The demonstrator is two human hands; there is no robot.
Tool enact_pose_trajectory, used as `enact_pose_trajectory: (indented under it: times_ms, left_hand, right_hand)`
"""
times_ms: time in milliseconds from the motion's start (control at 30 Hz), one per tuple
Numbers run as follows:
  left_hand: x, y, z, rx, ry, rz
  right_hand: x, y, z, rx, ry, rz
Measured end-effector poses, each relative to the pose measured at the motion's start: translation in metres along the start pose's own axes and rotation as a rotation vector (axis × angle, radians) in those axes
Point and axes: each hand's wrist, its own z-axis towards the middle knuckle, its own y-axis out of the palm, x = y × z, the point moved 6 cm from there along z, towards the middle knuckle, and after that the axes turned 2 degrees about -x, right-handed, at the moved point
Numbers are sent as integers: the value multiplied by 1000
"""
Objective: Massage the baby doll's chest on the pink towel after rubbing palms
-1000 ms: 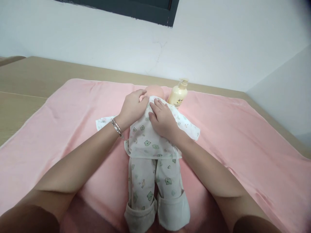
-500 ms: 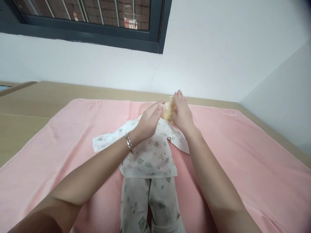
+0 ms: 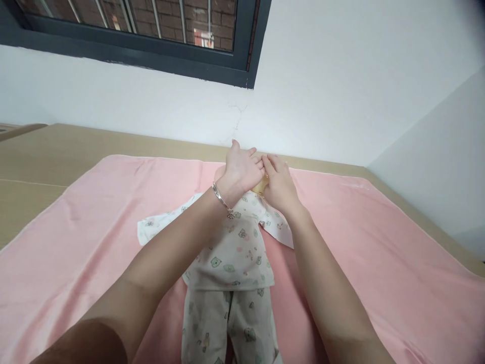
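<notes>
A small white pajama top (image 3: 231, 253) with printed animals lies with matching trousers (image 3: 248, 323), sleeves out to both sides. At its neck end a rounded pinkish shape (image 3: 219, 173) shows, mostly hidden by my left hand (image 3: 244, 169). That hand is turned palm up with its fingers spread, beside a pump bottle (image 3: 260, 188) of yellowish liquid. My right hand (image 3: 281, 186) is curled round the bottle's right side and top, fingertips over the pump. Both hands cover most of the bottle. A silver bracelet (image 3: 223, 200) circles my left wrist.
A pink cloth (image 3: 359, 237) is spread under the clothes, with some creases. Around it shows a wooden surface (image 3: 34, 167) that meets the white wall (image 3: 322, 101). A dark-framed window (image 3: 242, 60) with bars is set above.
My left hand has turned from palm down to palm up, moving up and right beside the pump. My right hand's fingers have come down over the bottle's top.
</notes>
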Motion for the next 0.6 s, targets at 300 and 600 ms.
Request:
enact_pose_trajectory:
  times_ms: [300,600]
  left_hand:
    - [8,-29,-30,74,19,65]
    - [28,-51,-88,157,37,76]
  right_hand:
    - [-18,-7,8,-6,47,-48]
    - [-14,-5,5,7,160,23]
